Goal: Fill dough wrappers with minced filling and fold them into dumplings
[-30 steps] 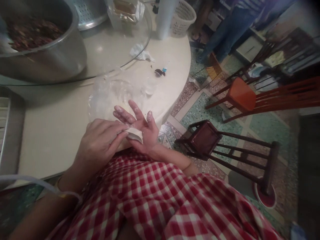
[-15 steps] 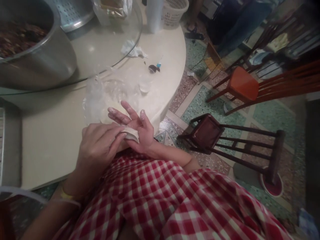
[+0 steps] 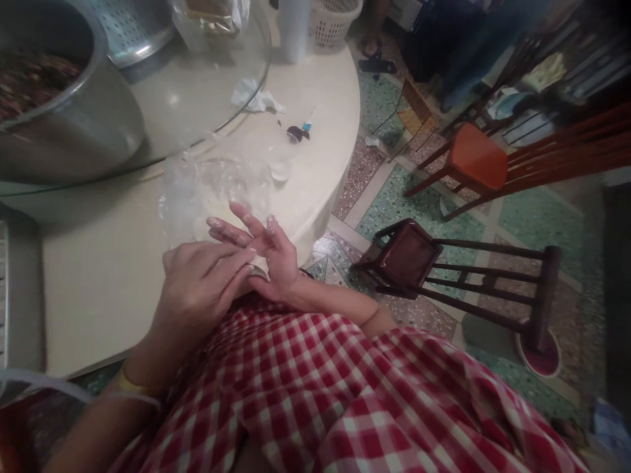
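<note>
My right hand (image 3: 269,253) lies palm up at the table's near edge, fingers stretched out and dusted with flour. A small white piece of dough (image 3: 257,270) rests on its palm, mostly hidden. My left hand (image 3: 200,292) reaches across from the left, its fingertips pressed together on the dough. Just beyond the hands a clear plastic sheet (image 3: 217,184) with pale dough wrappers lies on the cream round table (image 3: 98,263).
A big metal pot (image 3: 64,125) of dark red filling stands at the back left on a glass turntable (image 3: 217,85). A metal tray (image 3: 14,289) sits at the left edge. Crumpled tissue (image 3: 256,100), a white basket (image 3: 332,20), wooden stools (image 3: 409,256) and a person's legs (image 3: 468,59) are to the right.
The view has shifted slightly. My left fingers have slid further over the dough on my right palm, covering most of it; my right fingers stay extended.
</note>
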